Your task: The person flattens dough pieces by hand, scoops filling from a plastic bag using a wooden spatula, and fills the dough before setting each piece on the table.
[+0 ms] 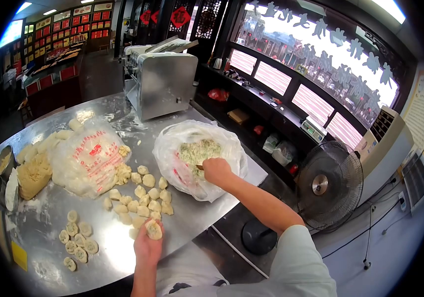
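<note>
Powder-dusted metal tabletop (115, 255)
Bearing a boxy machine (165, 81), printed bag (85, 161), open bag (234, 148), dough lumps (144, 200), flattened rounds (80, 240).

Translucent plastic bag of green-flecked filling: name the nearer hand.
Right hand: over the open bag; left hand: outside it, nearer the body, holding pale round dough.

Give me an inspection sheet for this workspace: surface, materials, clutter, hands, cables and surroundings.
Surface: metal table, white powder in places.
Job's things: plain dough pieces mid-table; green-centred pieces near the front-left; green-flecked filling inside an open plastic bag.
Clutter: printed bag and metal machine share the tabletop.
Hands: left hand holds a dough piece; right hand grips a brown tool at the filling.
Cables: cords beyond the fan, off the table.
Surroundings: windows, dark shelving.
</note>
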A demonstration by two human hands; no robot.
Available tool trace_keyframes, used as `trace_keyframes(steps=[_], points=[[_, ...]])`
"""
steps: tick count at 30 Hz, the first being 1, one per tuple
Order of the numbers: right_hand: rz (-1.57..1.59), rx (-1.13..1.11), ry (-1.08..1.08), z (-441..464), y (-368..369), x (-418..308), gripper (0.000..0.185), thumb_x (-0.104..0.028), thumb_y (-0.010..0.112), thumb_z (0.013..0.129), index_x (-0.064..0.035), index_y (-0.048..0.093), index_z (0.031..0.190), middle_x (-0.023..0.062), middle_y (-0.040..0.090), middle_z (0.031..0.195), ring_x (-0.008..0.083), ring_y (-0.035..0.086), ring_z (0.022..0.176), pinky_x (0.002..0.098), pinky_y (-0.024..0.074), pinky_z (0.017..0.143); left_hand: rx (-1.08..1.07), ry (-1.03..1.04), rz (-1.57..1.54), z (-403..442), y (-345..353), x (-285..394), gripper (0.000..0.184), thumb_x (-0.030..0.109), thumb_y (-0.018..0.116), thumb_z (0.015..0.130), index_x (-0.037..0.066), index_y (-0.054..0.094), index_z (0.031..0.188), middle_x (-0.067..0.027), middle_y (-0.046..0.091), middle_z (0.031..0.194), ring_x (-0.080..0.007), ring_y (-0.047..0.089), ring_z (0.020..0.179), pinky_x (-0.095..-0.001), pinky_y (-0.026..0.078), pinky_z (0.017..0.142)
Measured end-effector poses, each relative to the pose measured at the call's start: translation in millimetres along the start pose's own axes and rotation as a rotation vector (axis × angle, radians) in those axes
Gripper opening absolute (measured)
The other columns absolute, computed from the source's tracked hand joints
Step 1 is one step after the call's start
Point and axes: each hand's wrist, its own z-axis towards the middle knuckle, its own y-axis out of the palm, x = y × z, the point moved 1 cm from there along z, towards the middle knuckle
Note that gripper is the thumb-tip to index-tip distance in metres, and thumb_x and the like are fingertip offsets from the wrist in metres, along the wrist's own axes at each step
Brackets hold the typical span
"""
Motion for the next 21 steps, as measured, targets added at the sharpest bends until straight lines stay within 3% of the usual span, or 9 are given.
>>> trace_keyframes(steps=[2, 5, 8, 9, 13, 17, 21], points=[[0.052, -0.058, 0.068, -4.4, -11.0, -2.7, 0.020, -0.018, 0.061, 0.091, -0.0058, 0.077, 0.092, 0.0208, 0.075, 0.093, 0.0370, 0.075, 0.088, 0.0474, 0.0579, 0.076, -0.007, -0.020, -0.024, -3.3, 6.0, 0.3, 0.037, 0.029, 0.046, 0.109, 0.003, 0.054, 0.135, -0.0172, 0.063, 0.126, -0.0314, 0.062, 0.115, -0.0451, 0.052, 0.099], [0.199, 0.072, 0.129, 3.7, 12.2, 20.4, 0.023, -0.017, 0.059, 0.090, 0.0003, 0.074, 0.087, 0.0197, 0.073, 0.080, 0.0324, 0.072, 0.069, 0.0438, 0.0554, 0.061, -0.006, -0.060, -0.064, -6.6, 9.7, -0.1, 0.038, 0.030, 0.047, 0.109, 0.005, 0.054, 0.135, -0.0150, 0.064, 0.122, -0.0301, 0.063, 0.112, -0.0459, 0.052, 0.099], [0.802, -0.284, 0.268, 2.9, -12.3, 30.8, 0.027, -0.023, 0.062, 0.095, -0.0012, 0.075, 0.088, 0.0120, 0.070, 0.067, 0.0223, 0.065, 0.052, 0.0365, 0.0519, 0.052, -0.071, -0.071, -0.058, -8.4, 1.2, 1.8, 0.038, 0.032, 0.047, 0.109, 0.006, 0.055, 0.134, -0.0121, 0.065, 0.118, -0.0284, 0.062, 0.111, -0.0457, 0.051, 0.100], [0.996, -0.287, 0.262, -2.9, -13.5, 32.2, 0.028, -0.026, 0.063, 0.098, -0.0018, 0.073, 0.088, 0.0044, 0.062, 0.058, 0.0123, 0.051, 0.041, 0.0292, 0.0421, 0.041, -0.071, -0.070, -0.065, -8.4, -0.8, 3.3, 0.037, 0.032, 0.048, 0.109, 0.005, 0.055, 0.134, -0.0115, 0.065, 0.117, -0.0280, 0.062, 0.111, -0.0454, 0.051, 0.100], [1.283, -0.237, 0.172, -35.4, -21.1, 9.4, 0.026, -0.027, 0.062, 0.101, -0.0041, 0.074, 0.096, -0.0001, 0.061, 0.059, 0.0073, 0.049, 0.042, 0.0247, 0.0382, 0.039, -0.032, -0.019, -0.070, -1.7, 0.5, 7.6, 0.035, 0.029, 0.048, 0.109, 0.005, 0.057, 0.132, -0.0107, 0.065, 0.117, -0.0271, 0.062, 0.112, -0.0446, 0.051, 0.100], [1.392, -0.239, 0.146, -88.0, -0.9, -52.7, 0.025, -0.028, 0.062, 0.102, -0.0062, 0.073, 0.107, -0.0018, 0.061, 0.063, 0.0055, 0.053, 0.050, 0.0240, 0.0415, 0.045, 0.015, 0.052, -0.035, 7.9, 15.5, 16.8, 0.033, 0.027, 0.051, 0.108, 0.005, 0.054, 0.133, -0.0099, 0.063, 0.120, -0.0252, 0.060, 0.113, -0.0414, 0.049, 0.100], [1.351, -0.073, -0.023, -130.0, 58.7, -122.9, 0.025, -0.020, 0.062, 0.103, -0.0030, 0.070, 0.119, 0.0035, 0.062, 0.071, 0.0101, 0.057, 0.063, 0.0310, 0.0493, 0.060, -0.048, 0.092, -0.062, 15.5, 11.1, 27.2, 0.037, 0.030, 0.047, 0.110, 0.004, 0.053, 0.136, -0.0115, 0.062, 0.127, -0.0266, 0.059, 0.118, -0.0423, 0.048, 0.105]])
